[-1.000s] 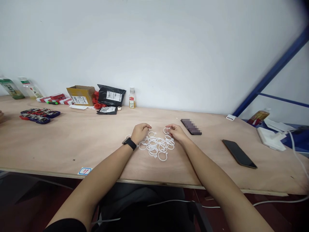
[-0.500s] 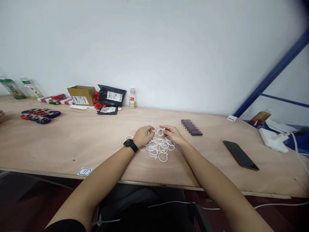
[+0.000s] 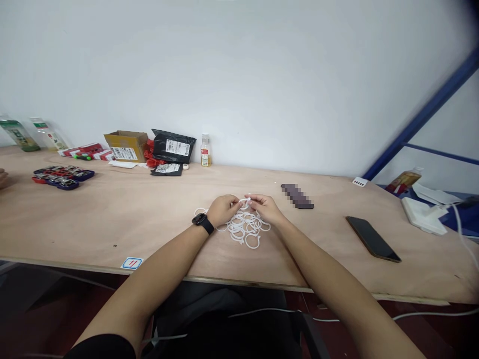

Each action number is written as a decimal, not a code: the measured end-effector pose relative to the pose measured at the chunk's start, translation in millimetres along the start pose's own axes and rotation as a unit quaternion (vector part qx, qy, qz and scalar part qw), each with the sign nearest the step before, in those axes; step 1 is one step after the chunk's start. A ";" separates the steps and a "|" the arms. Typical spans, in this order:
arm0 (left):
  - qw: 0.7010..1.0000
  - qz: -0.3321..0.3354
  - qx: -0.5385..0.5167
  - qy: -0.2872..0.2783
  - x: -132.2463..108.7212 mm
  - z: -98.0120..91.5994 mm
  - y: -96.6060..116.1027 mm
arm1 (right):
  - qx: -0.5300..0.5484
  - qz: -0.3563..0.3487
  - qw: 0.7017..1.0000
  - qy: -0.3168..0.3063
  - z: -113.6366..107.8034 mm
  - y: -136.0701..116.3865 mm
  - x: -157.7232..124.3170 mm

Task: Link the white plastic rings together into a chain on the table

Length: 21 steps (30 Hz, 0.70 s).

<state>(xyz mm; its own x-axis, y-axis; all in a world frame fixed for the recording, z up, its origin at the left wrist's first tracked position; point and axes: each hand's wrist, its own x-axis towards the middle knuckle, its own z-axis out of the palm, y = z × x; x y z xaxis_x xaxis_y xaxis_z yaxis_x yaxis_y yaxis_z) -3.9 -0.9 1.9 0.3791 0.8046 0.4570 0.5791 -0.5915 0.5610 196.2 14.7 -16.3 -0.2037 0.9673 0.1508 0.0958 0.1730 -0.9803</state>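
Between my two hands, just above the table, is a white plastic curtain ring [image 3: 243, 206]. My right hand [image 3: 266, 207] pinches its right side, by the small knob, with thumb and fingertips. On the opposite side, the thumb and fingertips of my left hand [image 3: 224, 209] close on the ring's left edge. A loose heap of several similar white rings [image 3: 238, 233] lies directly below on the wooden table [image 3: 157, 219]. Part of the heap is hidden behind my left hand. A black watch [image 3: 202, 221] is on my left wrist.
A black phone [image 3: 373, 239] lies to the right, with a pixelated dark item [image 3: 297, 196] farther back. Along the wall stand a cardboard box [image 3: 126, 146], a black parcel bag [image 3: 173, 147] and a small bottle [image 3: 205, 150]. Red and blue cases [image 3: 63, 177] lie left, near another person's hand [image 3: 3, 178].
The ring in my right hand has shifted slightly left, and my left fingertips have closed on its near side. The heap below looks the same.
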 end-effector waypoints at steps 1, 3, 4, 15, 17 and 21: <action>1.000 -0.001 -0.001 -0.001 -0.1 -0.1 0.2 | -0.007 0.004 1.000 -0.003 -0.8 0.3 0.2; 1.000 -0.003 -0.006 -0.005 -0.2 -0.4 0.9 | -0.020 0.006 1.000 -0.009 -1.7 0.3 -0.1; 1.000 -0.005 -0.008 -0.006 -0.2 -0.5 1.3 | -0.022 0.003 1.000 -0.009 -1.6 -0.1 -0.4; 0.997 0.035 -0.032 -0.054 -1.6 1.4 2.8 | -0.069 -0.043 0.996 0.040 0.8 -7.0 -3.3; 0.996 0.044 -0.039 -0.063 -1.9 2.4 3.9 | -0.086 -0.059 0.993 0.048 -0.3 -6.1 -3.2; 0.996 0.041 -0.042 -0.069 -2.6 4.5 5.0 | -0.108 -0.088 0.989 0.055 -0.4 -5.9 -3.4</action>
<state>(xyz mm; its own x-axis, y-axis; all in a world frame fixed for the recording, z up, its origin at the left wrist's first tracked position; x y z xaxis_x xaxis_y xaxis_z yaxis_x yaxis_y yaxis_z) 1.3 -5.7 0.5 0.5218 0.7496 0.4073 0.4819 -0.6530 0.5843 196.7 10.5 -11.0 -0.1302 0.9308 0.3415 0.2770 0.3649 -0.8889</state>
